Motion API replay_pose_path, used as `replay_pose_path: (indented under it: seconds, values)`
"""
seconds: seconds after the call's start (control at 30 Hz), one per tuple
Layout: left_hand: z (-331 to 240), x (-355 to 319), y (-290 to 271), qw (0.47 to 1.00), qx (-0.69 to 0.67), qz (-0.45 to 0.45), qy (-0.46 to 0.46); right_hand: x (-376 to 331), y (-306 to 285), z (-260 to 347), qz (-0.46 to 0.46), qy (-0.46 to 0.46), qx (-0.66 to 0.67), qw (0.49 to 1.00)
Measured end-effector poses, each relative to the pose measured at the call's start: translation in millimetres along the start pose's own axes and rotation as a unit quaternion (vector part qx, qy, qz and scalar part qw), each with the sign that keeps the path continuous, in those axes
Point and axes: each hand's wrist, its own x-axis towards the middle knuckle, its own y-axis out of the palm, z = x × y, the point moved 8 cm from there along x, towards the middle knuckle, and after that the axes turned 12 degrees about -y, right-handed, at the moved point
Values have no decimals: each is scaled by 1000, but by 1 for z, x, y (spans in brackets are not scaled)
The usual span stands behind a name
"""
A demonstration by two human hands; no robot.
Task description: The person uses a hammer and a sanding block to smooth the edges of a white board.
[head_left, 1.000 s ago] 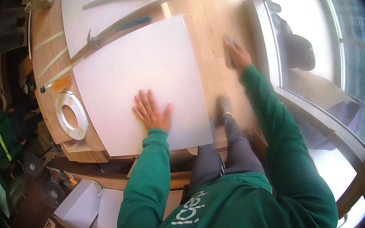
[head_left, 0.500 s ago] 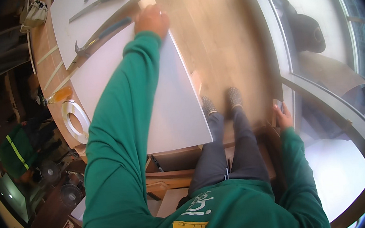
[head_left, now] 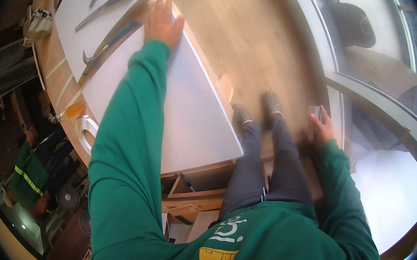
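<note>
My left hand lies flat with its fingers stretched out, at the far end of a white board, near its right edge. The board rests on a wooden bench. Just left of this hand is a claw hammer with a blue-grey handle. Beyond it, a handsaw with a dark handle lies on a second white panel. Down at my right side, my right hand is closed round a small flat greyish piece. Its exact kind cannot be made out.
Left on the bench are a bottle of orange liquid and a roll of white edging strip. An open drawer sits below the board. A framed window stands to my right. Another person is far left.
My left hand has gone from curled fingers to flat and outstretched, shifting slightly farther away. The right hand still holds the flat piece, which shows more now. The view has shifted a little.
</note>
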Motion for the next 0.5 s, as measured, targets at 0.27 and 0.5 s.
replay_pose_path:
  seconds: [0.27,0.5]
  values:
    - [-78,-160,-9,997,-14,82,2,4,6,-9,-10,72,87,994]
    - [-122,-329,-32,906,-158,201,336,7,2,-7,6,53,62,997]
